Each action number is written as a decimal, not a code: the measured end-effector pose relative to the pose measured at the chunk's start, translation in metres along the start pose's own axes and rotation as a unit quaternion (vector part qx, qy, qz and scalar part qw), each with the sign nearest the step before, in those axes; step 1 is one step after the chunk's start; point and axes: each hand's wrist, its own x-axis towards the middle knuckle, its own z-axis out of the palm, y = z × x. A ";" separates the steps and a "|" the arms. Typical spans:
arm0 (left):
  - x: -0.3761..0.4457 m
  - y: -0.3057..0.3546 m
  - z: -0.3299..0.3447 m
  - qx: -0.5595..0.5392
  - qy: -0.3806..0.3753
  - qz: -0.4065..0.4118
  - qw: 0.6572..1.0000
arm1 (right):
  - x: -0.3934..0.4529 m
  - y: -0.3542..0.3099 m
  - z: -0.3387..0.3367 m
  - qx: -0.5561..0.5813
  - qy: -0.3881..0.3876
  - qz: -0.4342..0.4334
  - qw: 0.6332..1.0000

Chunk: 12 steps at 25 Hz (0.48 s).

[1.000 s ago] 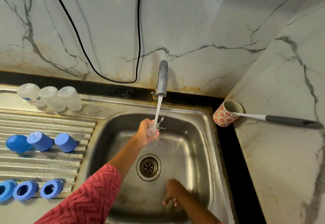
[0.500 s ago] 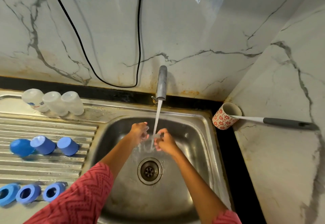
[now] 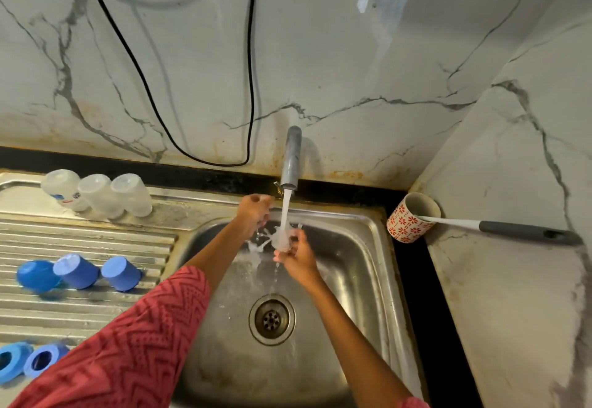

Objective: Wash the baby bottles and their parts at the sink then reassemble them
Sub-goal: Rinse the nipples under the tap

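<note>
R hand (image 3: 296, 258) holds a clear teat (image 3: 283, 241) right under the stream from the tap (image 3: 291, 164), over the sink (image 3: 368, 225). Fingers curl round it and pinch it; the teat is mostly hidden by splash, so can't tell which way it faces. L hand (image 3: 254, 212) is up near the spout, just beside the stream, fingers loosely bent, nothing visible in it.

Judgement: rinse step. To do it well, turn the teat so water runs thru inside and out, flex the tip to clear the hole, keep a firm pinch as wet silicone looks slippery and the drain (image 3: 271, 318) sits below.

On the drainboard (image 3: 96, 241): 3 bottles (image 3: 96, 194) upside down, 3 caps (image 3: 77, 271), blue rings (image 3: 28, 364) at the near edge.

Writing: a blue-and-red label on the leftmost bottle, too small to read. No other text visible.
</note>
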 end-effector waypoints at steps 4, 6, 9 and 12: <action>0.017 0.019 0.019 -0.036 -0.017 0.033 0.999 | -0.002 -0.025 0.003 0.322 -0.042 0.153 0.934; 0.023 0.020 0.025 0.024 -0.009 0.051 0.998 | 0.006 -0.033 0.003 0.342 -0.019 0.212 0.915; 0.021 0.021 0.031 0.235 -0.034 0.099 0.966 | 0.015 -0.037 0.010 0.327 -0.005 0.272 0.905; 0.010 0.029 0.027 0.295 -0.058 0.129 0.945 | 0.012 -0.046 0.013 0.249 -0.024 0.240 0.938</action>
